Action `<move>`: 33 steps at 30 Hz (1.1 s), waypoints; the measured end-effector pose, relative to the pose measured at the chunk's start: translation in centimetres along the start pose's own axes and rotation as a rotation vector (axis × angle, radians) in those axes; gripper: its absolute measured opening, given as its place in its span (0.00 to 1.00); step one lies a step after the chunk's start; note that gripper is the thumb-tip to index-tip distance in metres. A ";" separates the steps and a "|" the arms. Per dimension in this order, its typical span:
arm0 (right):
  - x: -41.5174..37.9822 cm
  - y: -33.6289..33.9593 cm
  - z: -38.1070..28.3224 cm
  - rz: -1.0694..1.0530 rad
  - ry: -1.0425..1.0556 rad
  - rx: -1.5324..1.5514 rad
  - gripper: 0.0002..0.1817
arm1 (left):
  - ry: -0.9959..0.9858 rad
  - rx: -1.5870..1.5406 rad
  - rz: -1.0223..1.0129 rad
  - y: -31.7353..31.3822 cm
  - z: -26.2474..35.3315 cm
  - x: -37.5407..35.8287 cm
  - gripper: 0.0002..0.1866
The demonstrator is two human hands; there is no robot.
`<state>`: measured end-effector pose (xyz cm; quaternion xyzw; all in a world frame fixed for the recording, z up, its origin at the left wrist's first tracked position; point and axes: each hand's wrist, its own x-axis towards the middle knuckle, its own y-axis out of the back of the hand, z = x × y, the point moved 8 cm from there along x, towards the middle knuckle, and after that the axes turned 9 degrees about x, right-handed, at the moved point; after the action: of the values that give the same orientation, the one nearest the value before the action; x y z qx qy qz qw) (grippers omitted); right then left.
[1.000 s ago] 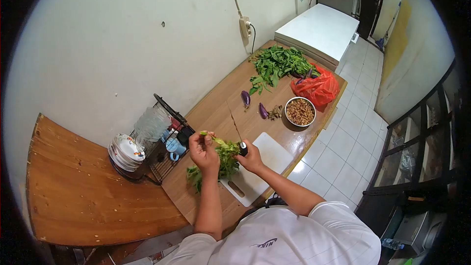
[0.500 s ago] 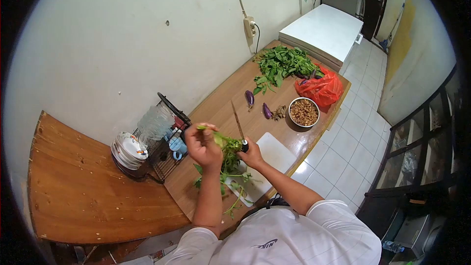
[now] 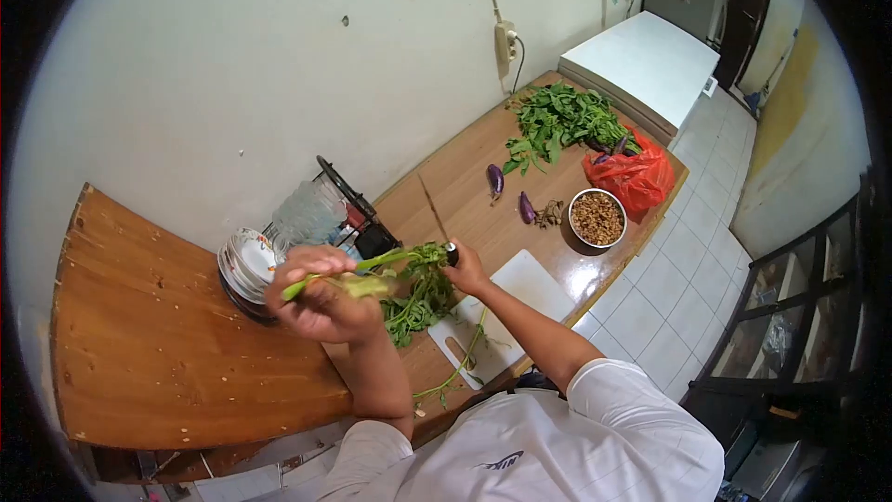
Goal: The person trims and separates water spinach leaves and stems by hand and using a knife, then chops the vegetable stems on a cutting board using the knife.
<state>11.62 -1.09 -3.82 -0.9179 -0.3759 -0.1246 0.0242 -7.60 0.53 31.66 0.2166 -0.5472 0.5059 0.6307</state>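
Note:
My left hand (image 3: 325, 297), raised in front of the dish rack, is closed on green stems that stretch across to the right. Leafy greens (image 3: 423, 302) hang from these stems between my two hands. The black handle of a knife is in my right hand (image 3: 466, 270), and the knife's long thin blade (image 3: 432, 206) points away toward the wall. Partly under the greens lies a white cutting board (image 3: 525, 293), with a loose stem (image 3: 460, 372) across its left end.
Two purple eggplants (image 3: 495, 181) lie on the wooden table (image 3: 465, 153). A bowl of brown pieces (image 3: 596, 218) stands near a red plastic bag (image 3: 636, 177) and a pile of greens (image 3: 567, 121). Plates (image 3: 251, 265) and glasses (image 3: 311, 212) fill the rack at left.
My left hand has moved left and down, drawing the stems out from my right hand. The hanging greens have shifted, and the view has turned slightly.

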 end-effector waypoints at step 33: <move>1.7 7.3 12.8 0.202 -0.476 0.219 0.17 | -0.005 -0.012 0.141 9.8 3.8 7.0 0.06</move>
<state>20.54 -3.38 -15.40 -0.9462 -0.2887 0.1388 0.0466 -18.73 4.00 36.42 0.1748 -0.5658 0.5453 0.5933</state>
